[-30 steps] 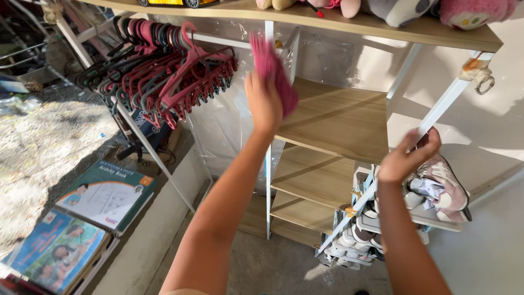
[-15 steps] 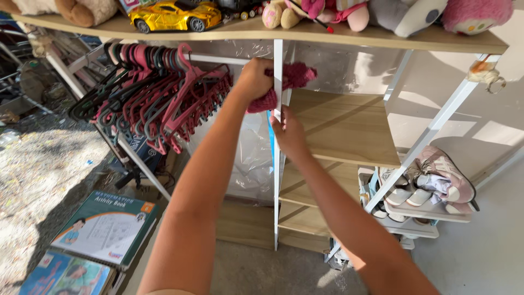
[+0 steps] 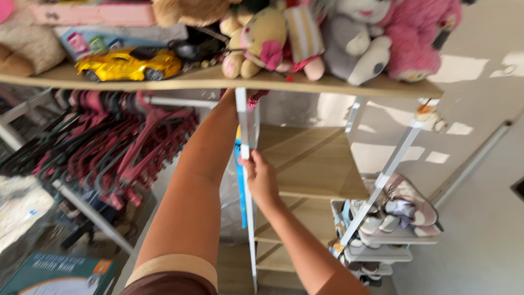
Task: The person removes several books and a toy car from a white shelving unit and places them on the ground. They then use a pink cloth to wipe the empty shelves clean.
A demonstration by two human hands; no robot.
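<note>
White upright post (image 3: 246, 218) of the shelving unit taken as landmark. Far left of the post, low: teal box (image 3: 57, 273) on the floor, partly cut by the frame edge. Above it, left of the post: a rail crowded with pink and dark hangers (image 3: 117, 145), hanging under the top shelf (image 3: 164, 83). On that shelf, left of the post line: yellow toy car (image 3: 130, 63), with a flat pink box behind it. Left hand (image 3: 232, 95) reaches up just left of the post, forearm running along it; the hand itself sits tucked under the shelf edge at the post's top, touching a scrap of pink cloth (image 3: 255, 98) that shows just right of the post. Fingers hidden by shelf and post, so its grip cannot be told. Right hand (image 3: 261, 177) just right of the post at mid height, thumb and fingers pinched closed on the post's edge; a blue strip runs down behind the post there. Above, right of the post line: stuffed toys (image 3: 327, 38) piled on the shelf, tan, grey and pink. Right of the post, middle: bare wooden shelves (image 3: 316, 164). Further right and lower: slanted white brace, with a rack of shoes (image 3: 393, 218), pale sneakers and sandals, stacked beside it.
</note>
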